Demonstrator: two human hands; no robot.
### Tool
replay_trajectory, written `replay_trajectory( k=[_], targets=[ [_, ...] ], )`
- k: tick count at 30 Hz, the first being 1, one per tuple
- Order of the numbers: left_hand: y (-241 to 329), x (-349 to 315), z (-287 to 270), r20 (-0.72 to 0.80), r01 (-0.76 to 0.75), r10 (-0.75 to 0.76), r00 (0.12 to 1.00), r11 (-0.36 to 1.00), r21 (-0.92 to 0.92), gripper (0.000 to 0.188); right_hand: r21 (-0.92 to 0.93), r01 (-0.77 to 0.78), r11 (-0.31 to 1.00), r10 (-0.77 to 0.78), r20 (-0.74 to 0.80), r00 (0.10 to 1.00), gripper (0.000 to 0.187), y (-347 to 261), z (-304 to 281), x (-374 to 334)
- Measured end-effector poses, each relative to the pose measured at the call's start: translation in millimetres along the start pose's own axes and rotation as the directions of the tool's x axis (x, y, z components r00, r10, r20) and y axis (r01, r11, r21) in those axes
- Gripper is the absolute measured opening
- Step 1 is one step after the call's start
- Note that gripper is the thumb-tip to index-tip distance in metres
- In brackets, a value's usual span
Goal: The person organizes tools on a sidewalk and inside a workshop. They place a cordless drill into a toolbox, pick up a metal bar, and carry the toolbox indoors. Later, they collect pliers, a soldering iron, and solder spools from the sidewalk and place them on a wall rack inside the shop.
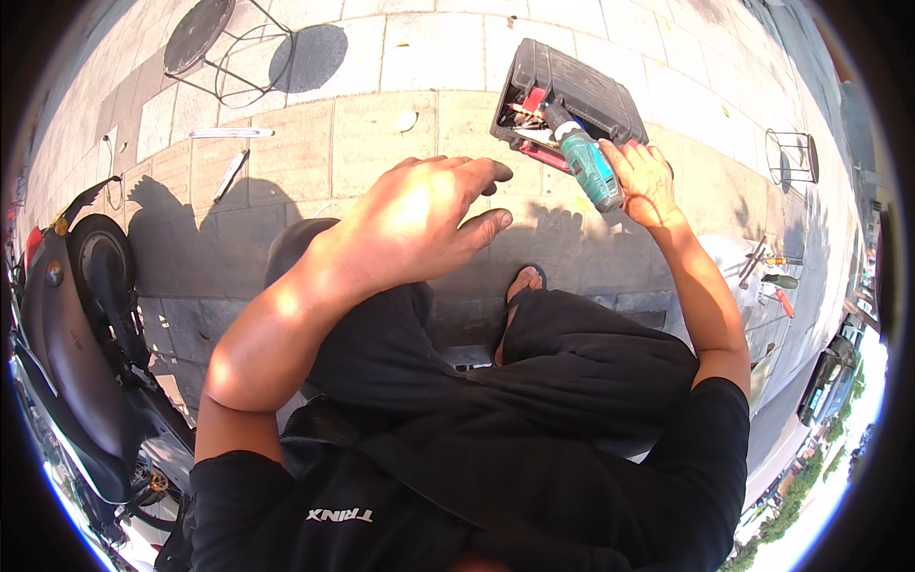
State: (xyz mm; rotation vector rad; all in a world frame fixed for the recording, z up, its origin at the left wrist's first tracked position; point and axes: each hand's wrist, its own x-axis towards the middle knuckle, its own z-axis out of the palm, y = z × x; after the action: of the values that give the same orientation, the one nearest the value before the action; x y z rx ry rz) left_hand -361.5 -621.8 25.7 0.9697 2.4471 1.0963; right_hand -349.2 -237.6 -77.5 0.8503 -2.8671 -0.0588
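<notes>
A teal cordless drill (591, 170) is in my right hand (644, 179), its chuck pointing up and left over the near side of a black plastic tool case (591, 91). The case's lid is partly raised, and red-handled and other small tools (530, 107) show inside. My left hand (427, 212) hovers in front of my left knee, thumb apart from the bent fingers, with nothing in it. The ground lies below it, and the drill is some way off to its right.
Two round stools, one at the far left (197, 36) and one at the right (812, 157), stand on the paving (381, 124). White strips (232, 132) lie at left. A motorbike (86, 353) stands close on my left. Hand tools (780, 281) lie on the right.
</notes>
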Motion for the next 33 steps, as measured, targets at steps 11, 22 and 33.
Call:
replay_trajectory(
  k=[11,22,33],
  targets=[
    [-11.1,-17.2,-19.8,-0.08,0.058,-0.052,0.995,0.996,0.073,0.034,0.709,-0.702,0.069,0.651,0.501,0.571,0.032,61.0,120.4,48.0],
    [-6.6,-38.6,-25.5,-0.059,0.097,-0.082,0.995,0.943,0.317,0.03,0.051,-0.872,0.488,0.701,0.572,0.426,0.078,84.5,180.6,85.2],
    [3.9,-17.4,-28.2,-0.066,-0.016,0.03,0.997,0.98,0.198,0.034,-0.08,-0.759,0.646,0.619,0.637,0.46,0.052,67.2,139.8,74.8]
  ],
)
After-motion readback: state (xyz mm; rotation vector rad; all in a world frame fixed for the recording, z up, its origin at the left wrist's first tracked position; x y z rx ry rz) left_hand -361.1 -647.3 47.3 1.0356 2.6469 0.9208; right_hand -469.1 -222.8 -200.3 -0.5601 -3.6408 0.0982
